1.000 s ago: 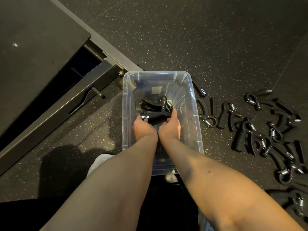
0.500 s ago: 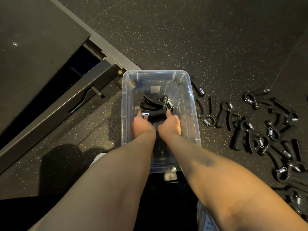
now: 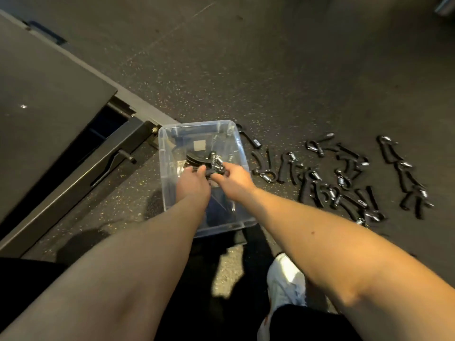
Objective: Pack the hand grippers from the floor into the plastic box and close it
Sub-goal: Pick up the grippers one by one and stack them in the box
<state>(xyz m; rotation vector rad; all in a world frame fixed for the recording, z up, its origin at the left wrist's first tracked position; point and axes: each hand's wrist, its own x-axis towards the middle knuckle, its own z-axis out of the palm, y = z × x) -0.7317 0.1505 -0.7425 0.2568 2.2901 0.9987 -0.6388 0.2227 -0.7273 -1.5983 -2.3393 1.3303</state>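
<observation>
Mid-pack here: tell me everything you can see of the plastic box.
The plastic box is a clear rectangular tub with rounded corners, standing open on the dark speckled floor; no lid is in view. A pale square patch shows near its far end. A few black hand grippers lie inside. Both forearms reach over its near edge: the right hand grips the top gripper, the left hand meets it, grip unclear. Loose grippers lie right of it.

The person wears a white sneaker (image 3: 285,284) and black legwear (image 3: 307,324), forearms (image 3: 307,227) bare.
</observation>
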